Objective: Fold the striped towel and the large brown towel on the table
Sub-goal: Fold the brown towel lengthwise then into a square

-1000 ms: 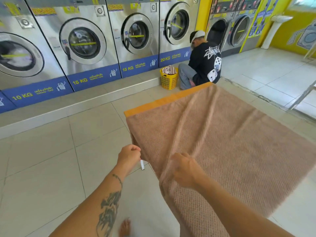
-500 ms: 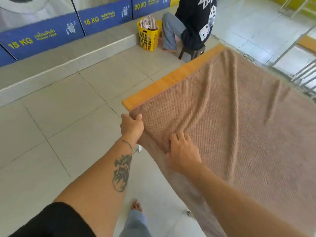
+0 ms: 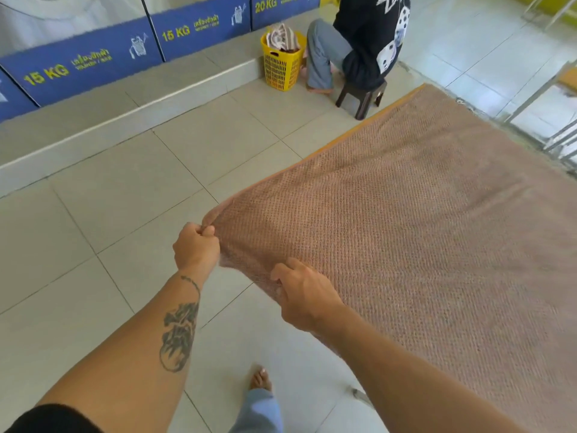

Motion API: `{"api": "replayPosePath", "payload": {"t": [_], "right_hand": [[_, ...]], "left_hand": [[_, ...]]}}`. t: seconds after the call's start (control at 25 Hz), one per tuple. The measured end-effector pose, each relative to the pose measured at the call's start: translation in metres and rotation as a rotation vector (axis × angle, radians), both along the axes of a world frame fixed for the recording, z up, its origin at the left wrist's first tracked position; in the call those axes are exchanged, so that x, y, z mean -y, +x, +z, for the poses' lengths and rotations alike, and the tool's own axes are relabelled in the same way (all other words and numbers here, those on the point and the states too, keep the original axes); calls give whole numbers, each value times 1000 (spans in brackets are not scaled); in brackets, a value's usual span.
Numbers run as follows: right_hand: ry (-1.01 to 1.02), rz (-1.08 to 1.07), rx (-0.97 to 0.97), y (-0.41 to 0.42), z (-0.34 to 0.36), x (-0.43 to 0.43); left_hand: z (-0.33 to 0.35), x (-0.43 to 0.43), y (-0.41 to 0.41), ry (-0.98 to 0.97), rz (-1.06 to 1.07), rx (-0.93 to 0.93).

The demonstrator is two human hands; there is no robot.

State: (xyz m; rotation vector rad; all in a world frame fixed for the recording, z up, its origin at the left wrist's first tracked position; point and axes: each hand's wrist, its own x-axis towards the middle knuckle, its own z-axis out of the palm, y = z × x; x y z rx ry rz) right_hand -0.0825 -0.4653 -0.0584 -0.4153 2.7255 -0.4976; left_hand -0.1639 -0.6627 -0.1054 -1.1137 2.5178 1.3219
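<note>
The large brown towel (image 3: 421, 232) is spread out flat across the right half of the view and hides what lies under it. A thin orange strip (image 3: 359, 128) runs along its far-left edge. My left hand (image 3: 196, 246) pinches the towel's near-left corner in a closed fist. My right hand (image 3: 304, 293) grips the near edge a short way to the right, fingers curled under the cloth. A striped cloth (image 3: 282, 39) pokes out of a yellow basket at the back.
A yellow laundry basket (image 3: 281, 68) stands by the raised step (image 3: 125, 110) under the washing machines (image 3: 93, 54). A person (image 3: 368, 42) sits on a small dark stool (image 3: 362, 95) beside it. Metal frame legs (image 3: 537, 98) stand at the right. My bare foot (image 3: 260, 381) is below.
The view has tilted further down. My left hand has drawn the towel's corner over the orange strip, which now shows only as a thin line. My right hand has shifted to grip the near edge.
</note>
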Motion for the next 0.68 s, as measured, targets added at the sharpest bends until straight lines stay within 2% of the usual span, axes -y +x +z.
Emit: {"api": "replayPosePath", "payload": {"t": [0.08, 0.2, 0.28, 0.36, 0.48, 0.6, 0.68], "right_hand": [[-33, -34, -44, 7, 0, -8], [111, -89, -170, 23, 4, -39], [204, -121, -130, 37, 11, -65], [180, -129, -71, 54, 21, -88], [80, -188, -66, 82, 34, -127], [70, -232, -33, 115, 30, -178], [57, -233, -27, 147, 22, -223]], "left_hand": [[-13, -2, -1, 178, 1, 54], [-9, -35, 20, 409, -74, 102], [10, -76, 44, 540, -142, 115], [20, -121, 68, 623, -239, 111], [30, -175, 103, 631, -269, 88], [39, -198, 133, 348, -271, 71], [40, -212, 161, 276, -243, 8]]}}
